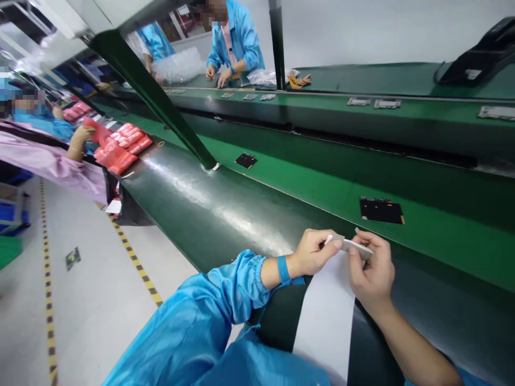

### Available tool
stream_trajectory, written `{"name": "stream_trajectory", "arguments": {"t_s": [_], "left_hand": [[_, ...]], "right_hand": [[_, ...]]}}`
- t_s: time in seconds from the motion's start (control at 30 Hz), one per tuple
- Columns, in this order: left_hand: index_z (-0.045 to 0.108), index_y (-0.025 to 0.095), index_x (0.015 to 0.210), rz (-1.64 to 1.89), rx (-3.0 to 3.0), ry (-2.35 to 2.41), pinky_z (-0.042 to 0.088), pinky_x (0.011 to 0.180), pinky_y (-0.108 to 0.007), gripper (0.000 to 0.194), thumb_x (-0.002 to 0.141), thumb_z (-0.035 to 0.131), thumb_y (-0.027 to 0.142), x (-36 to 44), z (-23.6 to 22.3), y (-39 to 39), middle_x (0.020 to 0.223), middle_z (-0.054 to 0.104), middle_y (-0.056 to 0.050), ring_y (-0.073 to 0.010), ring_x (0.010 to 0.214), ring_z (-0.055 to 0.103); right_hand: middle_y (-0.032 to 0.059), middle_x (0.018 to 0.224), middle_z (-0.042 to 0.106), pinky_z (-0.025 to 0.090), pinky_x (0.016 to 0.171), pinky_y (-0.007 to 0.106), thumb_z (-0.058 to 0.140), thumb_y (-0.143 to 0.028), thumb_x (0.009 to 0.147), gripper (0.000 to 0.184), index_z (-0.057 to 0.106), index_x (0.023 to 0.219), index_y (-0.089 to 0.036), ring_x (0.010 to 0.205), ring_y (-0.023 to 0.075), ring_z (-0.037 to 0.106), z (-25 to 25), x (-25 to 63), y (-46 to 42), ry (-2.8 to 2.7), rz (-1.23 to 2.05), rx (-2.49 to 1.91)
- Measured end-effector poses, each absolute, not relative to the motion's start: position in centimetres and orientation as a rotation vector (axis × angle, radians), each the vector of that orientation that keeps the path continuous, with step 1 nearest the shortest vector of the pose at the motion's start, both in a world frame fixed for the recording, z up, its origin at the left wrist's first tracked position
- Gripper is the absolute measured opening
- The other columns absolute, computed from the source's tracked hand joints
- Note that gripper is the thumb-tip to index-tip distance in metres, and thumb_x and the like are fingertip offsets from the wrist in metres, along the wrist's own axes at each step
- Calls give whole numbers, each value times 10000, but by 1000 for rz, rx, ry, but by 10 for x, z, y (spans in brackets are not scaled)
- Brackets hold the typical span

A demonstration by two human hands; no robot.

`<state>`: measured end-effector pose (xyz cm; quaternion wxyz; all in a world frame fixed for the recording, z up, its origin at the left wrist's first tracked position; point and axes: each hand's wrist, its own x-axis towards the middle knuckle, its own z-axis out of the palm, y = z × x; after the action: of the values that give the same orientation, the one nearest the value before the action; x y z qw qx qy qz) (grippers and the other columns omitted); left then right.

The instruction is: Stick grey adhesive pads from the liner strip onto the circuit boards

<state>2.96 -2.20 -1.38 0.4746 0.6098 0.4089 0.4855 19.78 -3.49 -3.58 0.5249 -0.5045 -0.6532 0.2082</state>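
Above the front edge of the green bench, my two hands come close together around a thin, pale, flat piece (357,246) seen nearly edge-on. My left hand (314,252), with a blue band at the wrist, is closed and pinches its left end between thumb and fingers. The other end sits between the thumb and bent fingers of my right hand (373,271). Below them a long white paper-like strip (328,316) runs down toward my body; whether it joins the held piece I cannot tell. Just beyond my hands, a black flat board (381,209) lies on the green belt (306,198).
A second black board (245,160) lies farther left on the belt, near a slanted green post (156,102). Red packets (123,145) are piled at the left beside a co-worker's arm. Across the line, another person in blue (237,37) works near several small boards (387,103).
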Motion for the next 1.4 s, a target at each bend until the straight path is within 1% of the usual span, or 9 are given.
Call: {"name": "stream_trajectory", "arguments": {"t_s": [0.17, 0.37, 0.5, 0.7, 0.87, 1.03, 1.13, 1.23, 1.4], "left_hand": [[563, 172, 695, 1169, 1487, 1023, 307, 575, -272, 593, 991, 593, 685, 31, -14, -21, 608, 448, 29, -107, 589, 382], [501, 178, 666, 1188, 1483, 993, 294, 576, -274, 585, 1018, 599, 635, 30, -13, -22, 625, 437, 27, -105, 596, 375], [449, 187, 644, 1180, 1473, 1013, 286, 571, -272, 603, 1026, 593, 630, 29, -11, -21, 619, 402, 33, -103, 593, 340], [485, 184, 641, 1180, 1575, 1091, 304, 558, -263, 617, 1030, 571, 654, 28, -8, -19, 596, 437, 24, -107, 574, 362], [493, 182, 622, 1224, 1693, 1151, 299, 521, -250, 587, 1035, 602, 585, 27, -2, -18, 556, 432, 30, -97, 524, 344], [469, 181, 598, 1226, 1778, 1186, 244, 464, -228, 579, 1024, 619, 544, 23, -2, -12, 527, 401, 37, -89, 502, 322], [470, 181, 594, 1203, 1798, 1234, 247, 461, -224, 574, 1009, 621, 547, 22, -2, -11, 526, 394, 39, -88, 506, 321], [477, 177, 592, 1189, 1822, 1235, 250, 464, -221, 525, 1001, 625, 471, 23, -1, -11, 529, 395, 41, -84, 506, 323], [481, 176, 586, 1122, 1870, 1190, 251, 472, -223, 455, 976, 623, 363, 26, -2, -11, 521, 393, 47, -79, 500, 316]], "right_hand": [[51, 965, 715, 558, 719, 328, 644, -316, 974, 341, 616, 1296, -210, 798, 198, 703, -37, 198, -34, -1564, 496, -1202], [40, 926, 696, 558, 689, 310, 620, -272, 985, 332, 591, 1308, -202, 753, 179, 680, -30, 193, -33, -1574, 481, -1148], [36, 922, 679, 570, 723, 311, 585, -232, 994, 319, 576, 1311, -199, 777, 173, 675, -26, 190, -31, -1573, 485, -1100], [37, 938, 680, 580, 759, 334, 573, -227, 1002, 331, 546, 1331, -203, 794, 180, 676, -27, 188, -29, -1546, 536, -1080], [47, 968, 675, 591, 778, 335, 539, -236, 1014, 340, 508, 1351, -209, 813, 184, 680, -25, 185, -27, -1541, 573, -1025], [63, 1009, 662, 593, 840, 378, 511, -232, 1006, 356, 473, 1359, -214, 894, 207, 679, -28, 184, -23, -1554, 588, -1033], [66, 1008, 659, 571, 906, 442, 524, -237, 983, 381, 458, 1357, -218, 951, 236, 658, -27, 187, -20, -1562, 556, -1040], [72, 1040, 681, 530, 967, 493, 537, -231, 973, 406, 449, 1369, -221, 1005, 256, 641, -24, 195, -12, -1543, 489, -1049], [59, 1059, 709, 499, 1042, 502, 576, -202, 976, 454, 423, 1403, -229, 1048, 248, 665, -21, 207, 1, -1579, 562, -984]]}}
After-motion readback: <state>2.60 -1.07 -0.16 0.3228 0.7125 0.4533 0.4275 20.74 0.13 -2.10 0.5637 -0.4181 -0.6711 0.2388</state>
